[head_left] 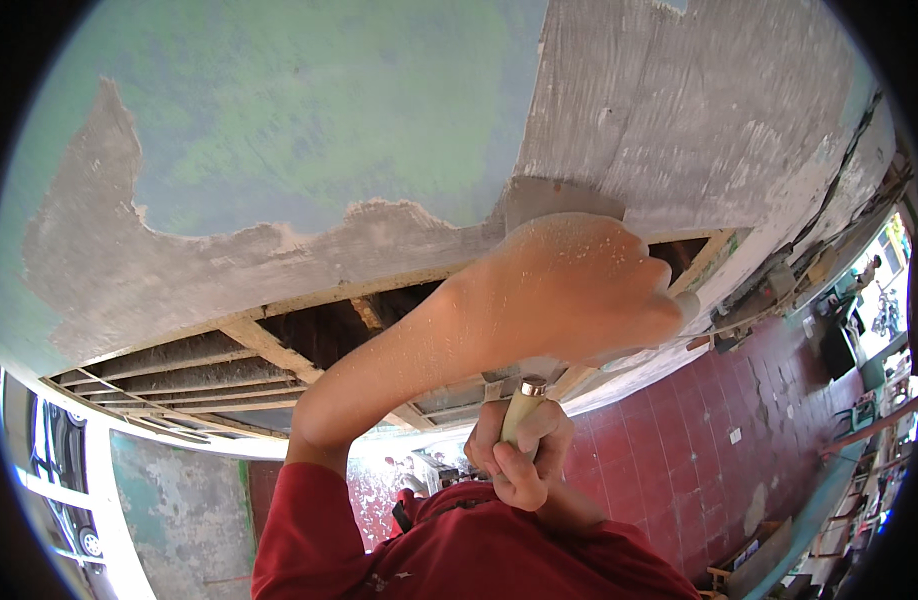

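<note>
My left hand [589, 285] is raised to the patched ceiling board [669, 110], its fingers closed. Beyond the knuckles shows a flat grey-brown scraper blade [564, 198], lying against the board; the hand hides the rest of it. White specks dot the back of this hand and its forearm. Lower down, in front of my chest, my right hand [524, 455] grips a putty knife by its pale handle [521, 415], a shiny metal collar at the top. Its blade is hard to make out against the background.
Green paint [329, 110] has a ragged edge where it meets grey filler. Along the board runs an opening with exposed wooden battens [269, 348]. A wire crosses at the right. Below lies a red tiled floor [659, 440], with furniture and clutter at the far right.
</note>
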`<state>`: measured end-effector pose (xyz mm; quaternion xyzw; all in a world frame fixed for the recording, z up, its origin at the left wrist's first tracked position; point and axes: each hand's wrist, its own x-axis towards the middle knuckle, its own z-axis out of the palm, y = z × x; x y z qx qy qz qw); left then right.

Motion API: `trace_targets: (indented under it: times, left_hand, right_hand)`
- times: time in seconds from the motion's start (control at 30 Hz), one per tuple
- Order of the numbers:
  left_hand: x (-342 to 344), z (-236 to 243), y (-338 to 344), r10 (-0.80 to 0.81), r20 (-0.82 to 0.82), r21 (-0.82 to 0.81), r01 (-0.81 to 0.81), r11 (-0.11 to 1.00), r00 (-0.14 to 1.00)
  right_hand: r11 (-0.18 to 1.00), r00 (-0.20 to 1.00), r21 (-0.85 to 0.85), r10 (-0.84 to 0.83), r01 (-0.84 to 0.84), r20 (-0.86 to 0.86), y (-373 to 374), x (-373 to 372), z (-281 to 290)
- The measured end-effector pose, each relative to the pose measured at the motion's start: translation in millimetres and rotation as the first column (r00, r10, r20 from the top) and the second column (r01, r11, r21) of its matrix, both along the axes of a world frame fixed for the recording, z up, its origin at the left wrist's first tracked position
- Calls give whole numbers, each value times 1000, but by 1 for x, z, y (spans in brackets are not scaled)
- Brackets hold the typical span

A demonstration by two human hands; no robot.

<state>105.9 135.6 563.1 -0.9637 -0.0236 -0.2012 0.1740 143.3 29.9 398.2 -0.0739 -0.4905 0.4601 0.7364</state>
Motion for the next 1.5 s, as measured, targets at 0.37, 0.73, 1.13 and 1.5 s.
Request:
trace_targets:
  times: [0.37,0.73,1.13,1.5]
  left_hand:
    - [0,5,-1,8,47,65,-11,998,999]
    - [2,6,2,-44,62,-45,47,998,997]
    - [1,9,0,-18,76,-86,25,996,997]
    - [1,9,-1,-1,62,-92,7,996,998]
  right_hand:
    - [1000,1000,-9,20,-21,-11,0,0,6]
    - [995,990,42,91,-87,-105,2,-3,16]
    - [998,1000,58,14,-12,-26,2,-3,19]
    - [993,997,112,33,-41,74,2,2,16]
